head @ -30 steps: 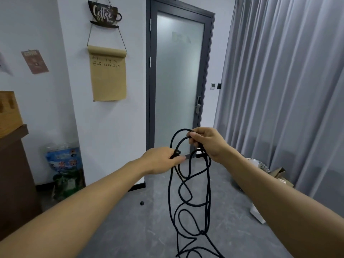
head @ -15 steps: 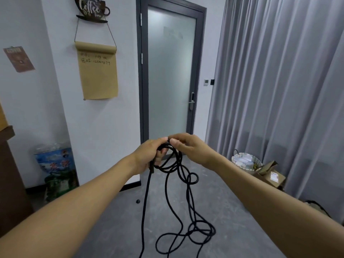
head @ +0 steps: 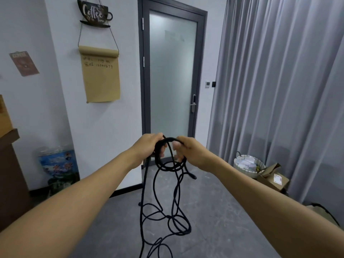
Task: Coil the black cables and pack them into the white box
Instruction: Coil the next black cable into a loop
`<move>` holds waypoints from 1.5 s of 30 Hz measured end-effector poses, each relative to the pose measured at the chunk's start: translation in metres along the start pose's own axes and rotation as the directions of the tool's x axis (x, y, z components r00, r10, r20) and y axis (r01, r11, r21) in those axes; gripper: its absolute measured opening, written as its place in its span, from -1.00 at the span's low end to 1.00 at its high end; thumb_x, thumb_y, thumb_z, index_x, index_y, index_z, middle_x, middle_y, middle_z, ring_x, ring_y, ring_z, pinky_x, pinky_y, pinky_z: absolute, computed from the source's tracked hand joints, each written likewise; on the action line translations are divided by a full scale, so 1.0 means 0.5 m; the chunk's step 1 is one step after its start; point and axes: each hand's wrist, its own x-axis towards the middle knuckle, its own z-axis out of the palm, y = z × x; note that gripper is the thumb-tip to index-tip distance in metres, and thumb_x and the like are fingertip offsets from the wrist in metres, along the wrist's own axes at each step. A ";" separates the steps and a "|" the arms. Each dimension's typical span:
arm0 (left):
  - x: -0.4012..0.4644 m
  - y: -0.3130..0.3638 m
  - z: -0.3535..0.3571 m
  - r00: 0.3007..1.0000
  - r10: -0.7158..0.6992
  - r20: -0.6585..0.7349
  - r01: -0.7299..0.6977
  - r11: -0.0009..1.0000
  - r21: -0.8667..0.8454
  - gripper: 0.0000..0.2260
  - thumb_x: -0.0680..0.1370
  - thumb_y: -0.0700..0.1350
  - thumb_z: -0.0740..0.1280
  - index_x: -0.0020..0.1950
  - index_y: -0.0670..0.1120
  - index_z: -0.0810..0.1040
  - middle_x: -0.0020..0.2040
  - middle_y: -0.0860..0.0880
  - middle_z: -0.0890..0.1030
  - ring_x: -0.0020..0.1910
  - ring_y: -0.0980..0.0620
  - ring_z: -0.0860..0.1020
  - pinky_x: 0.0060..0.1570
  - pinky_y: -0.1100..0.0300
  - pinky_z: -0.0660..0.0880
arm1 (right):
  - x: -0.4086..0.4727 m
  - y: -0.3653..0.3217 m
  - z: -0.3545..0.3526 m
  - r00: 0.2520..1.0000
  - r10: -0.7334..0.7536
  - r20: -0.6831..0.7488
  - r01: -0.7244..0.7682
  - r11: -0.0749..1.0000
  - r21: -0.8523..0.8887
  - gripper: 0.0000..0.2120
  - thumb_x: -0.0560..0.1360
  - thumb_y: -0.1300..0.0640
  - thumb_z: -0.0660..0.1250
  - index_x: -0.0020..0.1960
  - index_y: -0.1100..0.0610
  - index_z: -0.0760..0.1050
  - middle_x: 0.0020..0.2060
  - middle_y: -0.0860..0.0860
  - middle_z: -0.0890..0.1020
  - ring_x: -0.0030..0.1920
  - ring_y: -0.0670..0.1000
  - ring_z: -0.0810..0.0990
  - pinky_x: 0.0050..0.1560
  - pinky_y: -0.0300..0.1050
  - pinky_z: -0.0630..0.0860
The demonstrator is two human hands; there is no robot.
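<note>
A long black cable (head: 165, 218) hangs in loose tangled loops from both my hands down toward the grey floor. My left hand (head: 147, 148) grips a small bundle of coiled turns at chest height. My right hand (head: 188, 149) holds the top of a fresh loop right beside the left, fingers curled round the cable. A short end with a plug (head: 192, 176) dangles just under my right hand. No white box is in view.
A frosted glass door (head: 172, 75) stands ahead, grey curtains (head: 279, 90) on the right. A white woven basket (head: 248, 164) and open cardboard boxes (head: 274, 180) sit on the floor at right. A brown cabinet (head: 11, 175) is at far left.
My hands came together from apart, then stayed close; another loop has been laid onto the bundle. The hanging cable has risen and bunched into loops lower down.
</note>
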 end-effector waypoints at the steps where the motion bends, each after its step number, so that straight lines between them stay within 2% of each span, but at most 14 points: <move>1: 0.004 -0.002 -0.008 0.999 0.005 -0.049 -0.002 0.998 0.059 -0.66 0.65 -0.09 0.07 -0.25 -0.13 0.48 -0.38 -0.03 0.48 -0.37 0.03 0.45 -0.25 0.20 0.48 | 0.002 0.003 -0.003 0.999 0.020 -0.035 -0.017 0.996 0.084 -0.76 0.63 0.14 0.08 -0.18 0.15 0.36 -0.42 0.01 0.38 -0.40 -0.05 0.41 -0.08 -0.06 0.58; 4: 0.015 -0.016 -0.036 0.993 0.014 -0.118 0.016 0.969 0.245 -0.68 0.67 -0.11 0.05 -0.19 -0.11 0.48 -0.28 -0.05 0.53 -0.22 -0.01 0.49 -0.10 0.10 0.50 | 0.008 0.011 -0.021 0.987 0.099 -0.124 -0.061 0.958 0.280 -0.73 0.64 0.13 0.06 -0.21 0.17 0.34 -0.43 0.00 0.29 -0.45 -0.08 0.33 -0.14 -0.04 0.62; 8: 0.013 -0.027 -0.046 0.989 0.029 -0.148 0.042 0.891 0.452 -0.71 0.66 -0.09 0.06 -0.13 -0.12 0.50 -0.15 -0.10 0.51 -0.17 0.00 0.44 -0.24 0.25 0.38 | 0.014 0.023 -0.045 0.948 0.206 -0.244 -0.107 0.925 0.364 -0.71 0.64 0.14 0.06 -0.23 0.20 0.33 -0.44 0.03 0.27 -0.47 -0.04 0.30 -0.27 -0.05 0.56; 13: 0.015 -0.022 -0.033 0.999 -0.024 -0.048 0.041 0.921 0.388 -0.89 0.59 -0.09 0.25 -0.10 -0.10 0.48 -0.15 -0.06 0.47 -0.21 0.04 0.40 -0.25 0.24 0.32 | 0.018 0.039 -0.054 0.854 0.357 -0.378 -0.174 0.882 0.439 -0.67 0.64 0.12 0.07 -0.26 0.20 0.34 -0.48 0.02 0.27 -0.48 -0.02 0.28 -0.37 -0.15 0.42; 17: 0.020 -0.023 -0.031 0.993 -0.023 -0.117 0.074 0.888 0.454 -0.84 0.56 -0.06 0.28 -0.12 -0.15 0.45 -0.26 -0.03 0.41 -0.31 0.05 0.34 -0.30 0.21 0.28 | -0.008 0.045 -0.078 0.927 0.323 -0.189 -0.159 0.796 0.585 -0.69 0.64 0.10 0.10 -0.25 0.18 0.37 -0.56 -0.07 0.28 -0.52 -0.07 0.22 -0.31 -0.17 0.27; 22: 0.017 -0.022 -0.029 0.996 -0.012 -0.087 0.049 0.899 0.435 -0.82 0.53 -0.09 0.32 -0.13 -0.21 0.49 -0.28 -0.04 0.42 -0.33 0.05 0.35 -0.33 0.23 0.29 | -0.017 0.043 -0.105 0.872 0.414 -0.260 -0.072 0.634 0.770 -0.71 0.62 0.08 0.14 -0.23 0.16 0.41 -0.50 -0.01 0.31 -0.47 -0.04 0.25 -0.40 -0.17 0.40; 25: 0.010 -0.006 -0.014 0.998 0.058 0.033 -0.066 0.917 0.393 -0.84 0.51 -0.12 0.36 -0.21 -0.18 0.50 -0.33 -0.04 0.41 -0.33 0.04 0.33 -0.31 0.24 0.28 | 0.006 0.072 -0.103 0.725 0.544 -0.422 -0.283 0.794 0.538 -0.69 0.63 0.06 0.10 -0.22 0.18 0.39 -0.45 0.03 0.34 -0.43 -0.01 0.31 -0.36 -0.12 0.37; 28: 0.007 0.011 0.003 0.979 0.116 0.170 -0.169 0.926 0.337 -0.82 0.51 -0.15 0.37 -0.26 -0.15 0.48 -0.37 0.01 0.40 -0.32 0.04 0.32 -0.29 0.25 0.26 | 0.023 0.091 -0.083 0.689 0.505 -0.520 -0.437 0.862 0.258 -0.69 0.62 0.06 0.09 -0.05 0.29 0.45 -0.31 0.13 0.45 -0.26 0.09 0.44 -0.20 -0.02 0.42; 32: 0.009 0.030 0.023 0.951 0.167 0.260 -0.235 0.937 0.260 -0.75 0.54 -0.07 0.35 -0.33 -0.05 0.45 -0.42 0.11 0.37 -0.40 0.19 0.32 -0.32 0.42 0.28 | 0.008 0.060 -0.042 0.901 0.258 -0.348 -0.376 0.865 -0.332 -0.76 0.63 0.13 0.10 0.01 0.26 0.45 -0.13 0.17 0.49 -0.15 0.06 0.38 -0.17 -0.16 0.27; 34: 0.014 0.030 0.025 0.950 0.187 0.251 -0.249 0.937 0.245 -0.72 0.55 0.01 0.31 -0.32 -0.05 0.44 -0.37 0.05 0.31 -0.37 0.14 0.27 -0.30 0.35 0.25 | -0.007 0.042 -0.020 0.971 0.171 -0.168 -0.227 0.878 -0.421 -0.79 0.62 0.10 0.12 -0.09 0.21 0.40 -0.26 0.06 0.48 -0.24 0.02 0.40 -0.26 -0.15 0.28; 37: 0.022 0.023 0.019 0.965 0.186 0.184 -0.227 0.945 0.235 -0.71 0.55 0.05 0.28 -0.32 -0.05 0.42 -0.36 0.04 0.27 -0.36 0.11 0.25 -0.27 0.29 0.23 | -0.027 0.039 -0.015 0.968 0.248 0.047 -0.251 0.963 0.095 -0.77 0.62 0.16 0.10 -0.09 0.20 0.47 -0.44 -0.09 0.38 -0.45 -0.14 0.35 -0.34 -0.27 0.27; 39: 0.030 0.015 0.014 0.979 0.172 0.108 -0.192 0.958 0.212 -0.69 0.54 0.08 0.28 -0.30 -0.09 0.41 -0.38 0.04 0.27 -0.37 0.10 0.26 -0.23 0.26 0.26 | -0.039 0.042 -0.026 0.944 0.279 0.176 -0.329 0.829 0.453 -0.71 0.60 0.18 0.03 -0.11 0.22 0.49 -0.46 -0.03 0.29 -0.46 -0.07 0.25 -0.36 -0.20 0.23; 41: 0.039 0.006 0.017 0.988 0.150 0.038 -0.154 0.968 0.199 -0.68 0.54 0.09 0.29 -0.26 -0.12 0.40 -0.37 0.03 0.28 -0.35 0.09 0.29 -0.15 0.23 0.29 | -0.041 0.045 -0.034 0.935 0.260 0.241 -0.353 0.747 0.564 -0.63 0.58 0.05 0.00 -0.15 0.22 0.49 -0.45 -0.01 0.25 -0.45 -0.05 0.20 -0.37 -0.17 0.20; 45: 0.056 -0.005 0.047 0.995 0.101 -0.003 -0.099 0.976 0.196 -0.66 0.53 0.13 0.28 -0.25 -0.12 0.41 -0.30 -0.06 0.34 -0.25 0.01 0.32 -0.12 0.13 0.31 | -0.039 0.032 -0.025 0.946 0.256 0.196 -0.321 0.807 0.496 -0.49 0.57 -0.21 0.09 -0.37 0.12 0.43 -0.49 -0.02 0.21 -0.47 -0.05 0.15 -0.43 -0.21 0.16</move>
